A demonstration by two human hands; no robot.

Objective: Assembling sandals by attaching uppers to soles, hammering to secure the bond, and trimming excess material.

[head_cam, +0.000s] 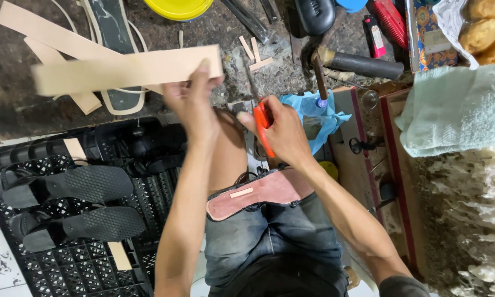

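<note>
At the far left a black crate (88,258) sits on the floor. Two black sandals (71,187) lie on top of it, soles up, one just below the other.

Above the crate is a dark, messy surface (16,104). Pale strips (44,33) and a dark sole (112,33) lie on it.

The left hand (191,104) is up over the near edge of the surface. Its fingers are closed on the right end of a long tan strip (126,69). The strip runs out to the left, nearly flat, and looks blurry. It is held up above the other strips.

A yellow lid (178,8) sits at the top edge.

Just right of the left hand is the right hand (283,132). It is closed around orange scissors (263,124). The thin blades poke up toward the strip, but I cannot tell if they touch it.

Below both hands a pink sole (264,192) rests on the person's lap, on blue jeans (269,231). A small pale piece lies on the pink sole.

A blue bag (327,118) is right behind the right hand. Above it a hammer (352,63) lies on the surface, with a red lighter (375,36) near it.

Further right is a wooden box (390,165), with tools I cannot make out. A pale green towel (456,107) lies at the far right, and bread in a bag (486,30) is in the top corner.
</note>
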